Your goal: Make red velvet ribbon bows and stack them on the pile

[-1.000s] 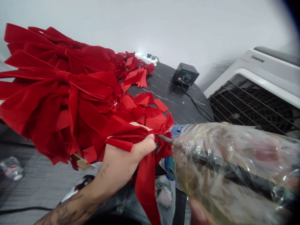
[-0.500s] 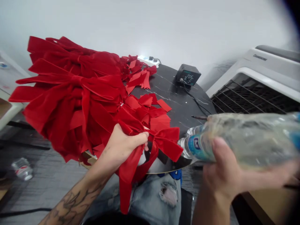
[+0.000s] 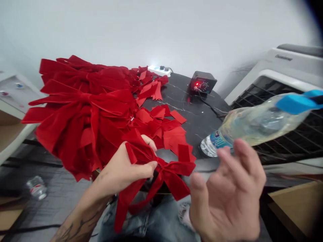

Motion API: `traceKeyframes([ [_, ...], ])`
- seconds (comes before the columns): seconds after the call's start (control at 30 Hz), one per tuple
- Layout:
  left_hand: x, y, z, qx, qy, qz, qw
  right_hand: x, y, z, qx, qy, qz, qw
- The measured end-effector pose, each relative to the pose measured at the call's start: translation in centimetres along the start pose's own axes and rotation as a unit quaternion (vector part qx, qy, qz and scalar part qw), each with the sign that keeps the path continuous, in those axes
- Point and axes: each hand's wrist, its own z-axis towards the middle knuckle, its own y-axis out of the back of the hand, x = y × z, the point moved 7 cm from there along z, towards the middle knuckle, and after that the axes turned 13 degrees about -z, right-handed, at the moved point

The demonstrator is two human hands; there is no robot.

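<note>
My left hand [image 3: 131, 168] pinches a red velvet bow [image 3: 176, 169] near its centre knot, thumb on the near side. The bow's tails hang over the table's front edge above my lap. My right hand [image 3: 232, 198] is raised to the right of the bow, palm up, with fingers apart and slightly curled, holding nothing. Behind it a clear plastic bottle [image 3: 254, 124] with a blue top leans to the right at the table's right side. Flat red fabric pieces [image 3: 174, 134] lie just beyond the bow.
A big heap of red bows [image 3: 83, 114] covers the left of the dark round table [image 3: 181, 95]. Farther back stand a power strip [image 3: 158, 70] and a black control box [image 3: 203, 82] with a dial and cord. An air cooler [image 3: 285, 67] is at right. Another bottle [image 3: 37, 187] lies on the floor.
My right hand has come away from beside the bottle, moving left and down towards the bow. A red light now shows on the control box. My left hand keeps the bow, tilted slightly.
</note>
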Motion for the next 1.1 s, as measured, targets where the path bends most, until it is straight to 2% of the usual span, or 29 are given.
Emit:
traceKeyframes([
  [0.03,-0.3,0.2,-0.2,0.005,-0.007,0.011,1.000,0.5,0.4,-1.1,-0.020,-0.017,0.027,0.999],
  [0.07,-0.6,0.3,-0.3,0.013,-0.014,0.031,0.999,0.6,0.0,-1.9,0.021,-0.039,0.064,0.997],
  [0.1,-0.9,0.4,-0.5,0.018,-0.022,0.061,0.998,0.4,-0.8,-2.4,0.077,-0.067,0.103,0.989],
  [0.17,-1.4,0.6,-0.8,-0.002,-0.040,0.142,0.989,-0.2,-2.7,-3.2,0.223,-0.119,0.170,0.953],
  [0.2,-1.7,0.7,-0.9,-0.016,-0.049,0.179,0.983,-0.6,-3.2,-3.3,0.261,-0.135,0.192,0.936],
  [0.3,-1.8,0.2,-1.3,-0.024,-0.046,0.230,0.972,-1.3,-3.4,-2.8,0.274,-0.151,0.224,0.923],
  [0.37,-1.6,-0.4,-1.5,-0.003,-0.029,0.219,0.975,-1.2,-3.5,-2.6,0.279,-0.148,0.227,0.921],
  [0.47,-1.5,-0.7,-1.7,-0.011,-0.018,0.190,0.982,-0.8,-3.9,-2.8,0.294,-0.147,0.225,0.917],
  [0.57,-0.9,-1.0,-2.0,-0.007,0.007,0.133,0.991,-0.5,-4.0,-2.9,0.279,-0.147,0.218,0.923],
  [0.7,0.8,-1.3,-2.2,-0.016,0.073,-0.038,0.996,-0.9,-3.5,-2.5,0.243,-0.152,0.186,0.940],
  [0.77,1.3,-1.6,-2.0,-0.001,0.086,-0.125,0.988,-1.9,-3.7,-2.7,0.274,-0.202,0.215,0.915],
  [0.87,1.2,-2.4,-1.7,0.074,0.070,-0.242,0.965,-3.6,-4.2,-3.6,0.348,-0.288,0.315,0.835],
  [0.9,1.0,-2.6,-1.6,0.092,0.060,-0.271,0.956,-4.0,-4.2,-3.7,0.355,-0.296,0.346,0.817],
  [0.93,0.8,-2.8,-1.6,0.103,0.051,-0.299,0.947,-4.3,-4.1,-3.7,0.348,-0.289,0.371,0.811],
  [0.97,0.8,-2.9,-1.5,0.108,0.049,-0.326,0.938,-4.5,-3.9,-3.5,0.332,-0.271,0.384,0.818],
  [1.1,1.5,-4.3,-1.3,0.110,0.068,-0.393,0.910,-4.3,-2.8,-3.2,0.279,-0.132,0.302,0.902],
])
